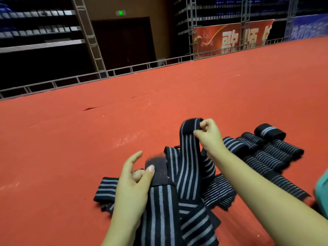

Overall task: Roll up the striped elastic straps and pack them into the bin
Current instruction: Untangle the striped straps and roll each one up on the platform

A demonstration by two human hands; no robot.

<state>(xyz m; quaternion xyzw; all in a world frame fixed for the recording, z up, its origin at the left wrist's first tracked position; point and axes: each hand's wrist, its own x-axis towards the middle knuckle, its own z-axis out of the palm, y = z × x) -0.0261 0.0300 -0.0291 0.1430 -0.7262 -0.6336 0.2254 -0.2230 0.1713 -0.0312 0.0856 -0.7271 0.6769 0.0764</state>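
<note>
On red carpet (159, 89), right hand (210, 134) pinching strap (189, 150) end at 12 o'clock, left hand (134, 176) gripping its velcro end, rolled straps (266, 150) at 3 o'clock.

Black straps (188, 167) with grey stripes; orange-red carpet (159, 107).
</note>
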